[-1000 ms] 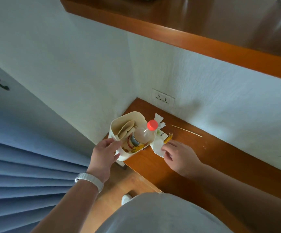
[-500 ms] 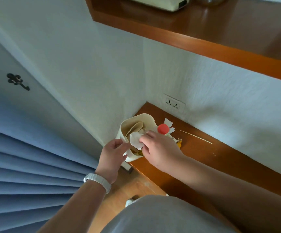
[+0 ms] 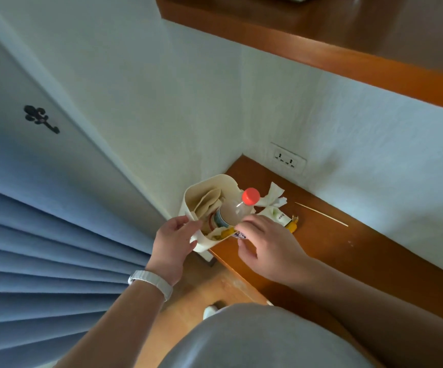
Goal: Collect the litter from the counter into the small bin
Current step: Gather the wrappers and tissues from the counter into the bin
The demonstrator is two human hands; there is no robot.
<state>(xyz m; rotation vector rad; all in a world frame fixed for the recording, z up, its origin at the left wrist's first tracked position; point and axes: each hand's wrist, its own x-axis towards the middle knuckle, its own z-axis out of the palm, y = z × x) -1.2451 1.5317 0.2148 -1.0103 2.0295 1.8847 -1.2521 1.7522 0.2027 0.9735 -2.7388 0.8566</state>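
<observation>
Left hand (image 3: 174, 243): fingers and thumb curled round the near wall of the small cream plastic bin (image 3: 209, 183), clamping it at the bin's 7 o'clock. White wristband (image 3: 151, 281) on that wrist.

Right hand (image 3: 268, 248): at the bin's 5 o'clock, fingers loosely curled, fingertips (image 3: 241, 227) right at the bin's near-right rim against the bottle label. Can't tell if they pinch anything or only touch.

Bin sits at the left end of the brown wooden counter (image 3: 347, 258), in the wall corner. Can't tell if its base rests on the wood or hangs off the edge.

Bin contents:
- clear plastic bottle with a red cap (image 3: 232, 211), leaning, cap sticking out over the rim toward 2 o'clock
- beige folded paper pieces (image 3: 207, 203) standing at the far-left side
- yellow printed wrapper (image 3: 220, 233) low at the near side

Still on the counter, all at 3 o'clock of the bin:
- crumpled white tissue (image 3: 273, 197), just beside the bottle cap
- white printed sachet (image 3: 278, 216), just under the tissue
- small yellow-orange wrapper (image 3: 293, 224), touching the sachet
- thin wooden skewer (image 3: 321, 214), farthest out, lying flat near the wall
</observation>
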